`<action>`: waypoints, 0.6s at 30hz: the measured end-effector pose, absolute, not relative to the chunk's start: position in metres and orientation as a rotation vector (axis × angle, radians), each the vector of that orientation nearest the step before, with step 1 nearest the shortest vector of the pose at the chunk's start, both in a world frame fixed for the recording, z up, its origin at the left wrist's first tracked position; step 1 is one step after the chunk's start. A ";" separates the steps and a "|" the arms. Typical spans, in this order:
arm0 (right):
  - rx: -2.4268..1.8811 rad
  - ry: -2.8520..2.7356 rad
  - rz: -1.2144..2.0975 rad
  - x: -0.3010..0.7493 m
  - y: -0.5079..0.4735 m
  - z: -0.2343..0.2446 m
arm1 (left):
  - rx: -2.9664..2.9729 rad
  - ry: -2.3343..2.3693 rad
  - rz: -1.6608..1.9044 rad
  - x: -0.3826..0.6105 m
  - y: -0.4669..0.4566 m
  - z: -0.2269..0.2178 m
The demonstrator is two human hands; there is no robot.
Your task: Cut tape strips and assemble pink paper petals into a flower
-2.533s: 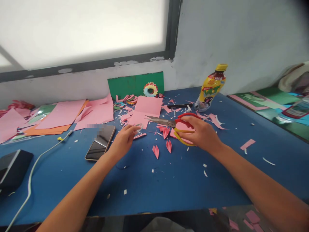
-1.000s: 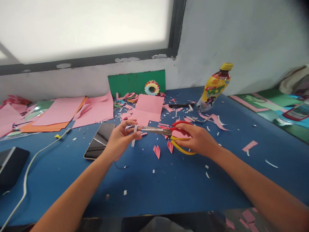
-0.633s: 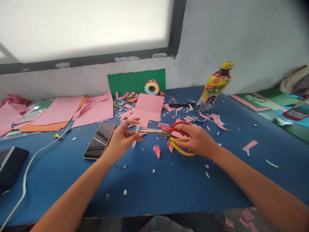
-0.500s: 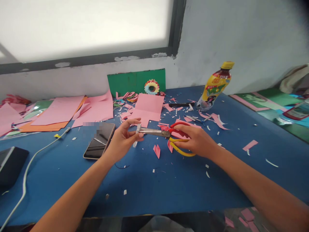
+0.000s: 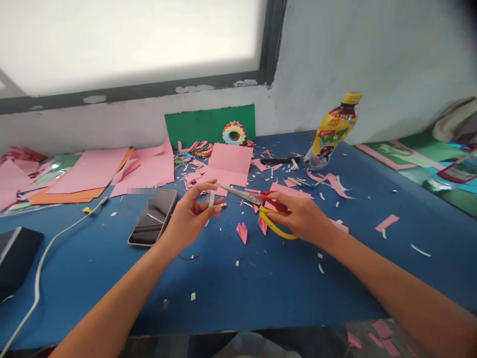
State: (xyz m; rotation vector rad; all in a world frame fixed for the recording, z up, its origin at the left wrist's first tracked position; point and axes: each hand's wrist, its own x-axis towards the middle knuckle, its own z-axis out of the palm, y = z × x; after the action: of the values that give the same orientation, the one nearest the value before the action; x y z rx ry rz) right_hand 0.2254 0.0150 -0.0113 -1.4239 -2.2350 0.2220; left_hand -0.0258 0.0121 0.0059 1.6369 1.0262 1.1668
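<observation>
My left hand (image 5: 192, 214) pinches a thin white paper strip (image 5: 210, 201) upright between thumb and fingers, just above the blue table (image 5: 261, 278). My right hand (image 5: 300, 216) grips scissors with red and yellow handles (image 5: 261, 204); their closed metal blades point left toward the strip, tips just right of it. Small folded pink paper pieces (image 5: 241, 231) lie on the table below the scissors.
A phone (image 5: 152, 217) lies left of my left hand, with a white cable (image 5: 48, 263) and a black box (image 5: 15, 253) further left. Pink and orange sheets (image 5: 112, 171), a green card with a paper ring (image 5: 233, 133), a black pen (image 5: 278, 160) and a yellow bottle (image 5: 331, 132) stand behind.
My left hand picked up the white strip and lifted it. The scissors closed on it, then swung up and away to the right; a short strip remains in my left fingers.
</observation>
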 end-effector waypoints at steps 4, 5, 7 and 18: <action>-1.549 -2.044 0.188 0.233 0.024 -0.016 | 2.002 1.409 1.083 -0.032 0.014 0.000; -1.576 -2.007 0.173 0.236 0.026 -0.017 | 2.119 1.541 1.031 -0.033 0.015 -0.001; -1.603 -1.963 0.160 0.240 0.028 -0.017 | 2.313 1.739 0.952 -0.035 0.016 0.000; -1.389 -2.034 0.543 0.228 0.022 -0.017 | 2.049 1.802 1.086 -0.037 0.017 0.007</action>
State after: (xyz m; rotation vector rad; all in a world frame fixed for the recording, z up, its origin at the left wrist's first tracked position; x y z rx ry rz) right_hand 0.2281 0.0216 -0.0174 -1.3887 -2.0337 0.5428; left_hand -0.0373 0.0174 0.0067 2.0489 1.8023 1.0858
